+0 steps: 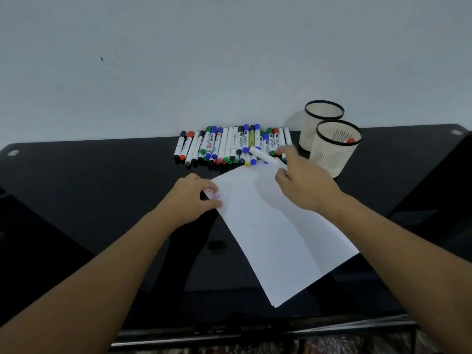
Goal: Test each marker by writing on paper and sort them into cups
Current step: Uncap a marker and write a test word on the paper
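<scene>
A white sheet of paper [275, 226] lies slanted on the black table, with small red scribbles near its left corner. My left hand [191, 198] rests on that corner, fingers on the sheet. My right hand [304, 180] grips a white marker [263, 155] above the paper's top edge, in front of the marker row. Several markers [229, 145] with black, red, green and blue caps lie side by side at the table's back edge. Two cream cups with black rims stand at the right: the nearer cup [334, 152] holds a red-capped marker, the farther cup [321, 118] shows nothing inside.
The black glossy table [102, 187] ends against a pale wall. Its near edge runs along the bottom of the view, with patterned floor below. Dark reflections cross the tabletop.
</scene>
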Demonstrator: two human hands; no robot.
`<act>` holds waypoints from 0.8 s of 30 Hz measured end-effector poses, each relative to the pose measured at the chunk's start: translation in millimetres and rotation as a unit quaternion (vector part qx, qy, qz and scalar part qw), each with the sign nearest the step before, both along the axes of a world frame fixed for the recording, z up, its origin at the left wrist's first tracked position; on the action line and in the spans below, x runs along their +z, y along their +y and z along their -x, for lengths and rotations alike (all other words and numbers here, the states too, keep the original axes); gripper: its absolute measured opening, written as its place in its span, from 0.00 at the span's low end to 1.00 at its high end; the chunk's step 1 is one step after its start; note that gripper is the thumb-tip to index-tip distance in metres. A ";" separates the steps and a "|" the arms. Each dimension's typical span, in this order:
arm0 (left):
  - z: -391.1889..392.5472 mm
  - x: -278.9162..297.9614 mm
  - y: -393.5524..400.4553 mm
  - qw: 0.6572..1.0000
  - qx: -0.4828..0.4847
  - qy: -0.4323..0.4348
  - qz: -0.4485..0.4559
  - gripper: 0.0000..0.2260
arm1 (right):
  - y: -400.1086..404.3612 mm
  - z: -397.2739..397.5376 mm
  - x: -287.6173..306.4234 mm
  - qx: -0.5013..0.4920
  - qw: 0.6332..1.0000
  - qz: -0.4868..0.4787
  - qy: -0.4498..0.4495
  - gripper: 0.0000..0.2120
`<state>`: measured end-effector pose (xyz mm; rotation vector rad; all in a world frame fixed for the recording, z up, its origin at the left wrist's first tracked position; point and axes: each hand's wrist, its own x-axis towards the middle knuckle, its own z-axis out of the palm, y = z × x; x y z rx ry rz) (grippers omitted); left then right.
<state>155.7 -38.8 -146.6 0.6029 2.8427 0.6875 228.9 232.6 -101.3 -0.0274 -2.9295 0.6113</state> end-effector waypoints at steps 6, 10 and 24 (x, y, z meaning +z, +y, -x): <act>3.0 4.2 8.3 0.999 0.008 -0.020 0.040 0.29 | 30.6 -16.2 50.1 -0.031 0.987 0.118 0.108 0.06; 4.3 9.0 9.8 0.999 0.013 -0.028 0.043 0.31 | 55.5 -11.2 79.2 -0.127 0.926 0.344 0.095 0.06; -1.3 -2.0 2.1 0.999 0.024 -0.022 0.009 0.31 | 100.2 9.8 66.6 -0.166 0.950 0.247 0.092 0.07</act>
